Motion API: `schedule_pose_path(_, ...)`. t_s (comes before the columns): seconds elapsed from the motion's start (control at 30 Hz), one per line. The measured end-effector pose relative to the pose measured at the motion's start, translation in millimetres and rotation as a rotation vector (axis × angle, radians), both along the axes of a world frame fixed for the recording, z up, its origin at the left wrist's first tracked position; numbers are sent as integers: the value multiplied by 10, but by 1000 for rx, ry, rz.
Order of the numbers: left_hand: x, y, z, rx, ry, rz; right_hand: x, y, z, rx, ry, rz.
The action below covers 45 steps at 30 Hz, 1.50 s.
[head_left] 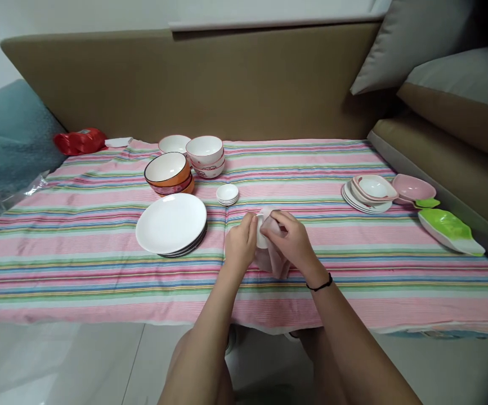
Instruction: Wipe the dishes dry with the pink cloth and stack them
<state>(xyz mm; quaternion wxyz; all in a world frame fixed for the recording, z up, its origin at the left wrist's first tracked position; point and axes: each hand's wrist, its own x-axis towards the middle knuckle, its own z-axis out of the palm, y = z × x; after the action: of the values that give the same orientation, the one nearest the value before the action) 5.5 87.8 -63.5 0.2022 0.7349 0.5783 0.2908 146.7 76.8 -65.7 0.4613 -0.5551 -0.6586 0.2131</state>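
In the middle of the view my left hand [241, 241] is closed on the left edge of a small white dish [261, 233], held tilted up above the striped cloth. My right hand [292, 239] pinches a thin pale pink cloth [271, 259] against the dish's right side. Part of the cloth hangs below both hands, and the fingers hide some of the dish. Just beyond my left hand is a short stack of small white dishes [227, 194]. To its left lies a stack of plates with a white one [171, 224] on top.
Orange bowls [168, 173] and white bowls [205, 152] are stacked at the back left. On the right are bowls on plates [368, 191], a pink dish [413, 188] and a green leaf-shaped dish [450, 229]. A red package [80, 141] lies far left; cushions [459, 84] stand right.
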Motion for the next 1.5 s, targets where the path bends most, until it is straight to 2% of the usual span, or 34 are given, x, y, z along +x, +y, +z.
schedule_pose_path(0.13,-17,-27,22,13,108,-89,35,8,10,-115,33,-14)
schedule_pose_path(0.27,-31,-50,21,-4,70,-5,33,12,-15,-212,104,87)
schedule_pose_path(0.33,-43,-46,18,-9,1,11,20,15,-30,-221,108,80)
schedule_pose_path(0.43,-70,-23,13,-3,-104,-28,5,19,-39,-178,44,-53)
schedule_pose_path(0.5,-91,1,10,2,-152,-25,-1,18,-32,-132,11,-89)
schedule_pose_path(0.57,-113,28,6,6,-194,31,-7,15,-16,-109,46,-43)
schedule_pose_path(0.7,-149,76,-6,26,-310,120,-15,17,11,-116,252,83)
schedule_pose_path(0.87,-127,71,-17,35,-252,40,-27,23,-17,3,270,167)
schedule_pose_path(0.97,-84,38,-20,17,-181,-71,-49,22,-53,11,340,76)
schedule_pose_path(1.07,-49,16,-19,8,-151,-98,-71,28,-70,-8,382,-97)
schedule_pose_path(1.17,-39,20,-21,26,-197,-73,-77,32,-54,51,162,-237)
schedule_pose_path(1.23,-43,29,-26,40,-226,-75,-69,26,-31,108,-17,-264)
schedule_pose_path(1.3,-52,36,-31,45,-229,-77,-53,12,-9,101,-79,-214)
schedule_pose_path(1.43,-76,33,-20,47,-199,4,-23,-6,0,-76,0,13)
schedule_pose_path(1.5,-81,24,-1,32,-208,42,-25,3,-19,-137,38,36)
